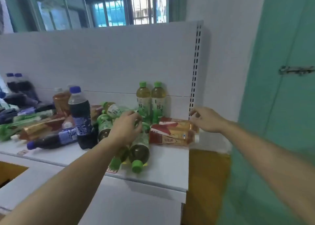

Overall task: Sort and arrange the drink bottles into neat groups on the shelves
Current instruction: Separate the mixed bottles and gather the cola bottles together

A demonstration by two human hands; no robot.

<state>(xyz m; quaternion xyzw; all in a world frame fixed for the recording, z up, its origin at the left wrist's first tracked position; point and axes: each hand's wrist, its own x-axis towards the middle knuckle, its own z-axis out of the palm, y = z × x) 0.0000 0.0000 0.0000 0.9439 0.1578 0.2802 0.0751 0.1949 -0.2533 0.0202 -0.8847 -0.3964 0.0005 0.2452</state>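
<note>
My left hand (127, 127) closes on a lying green-tea bottle (117, 111) just left of the two standing green teas (150, 102). My right hand (206, 119), half-curled and empty, hovers right of them. I'd stand this bottle beside that pair next.

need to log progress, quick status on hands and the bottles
Left hand on the lying green tea bottles. Right hand over the red-label bottles, grip unclear. Two green teas upright at back; rest jumbled.
</note>
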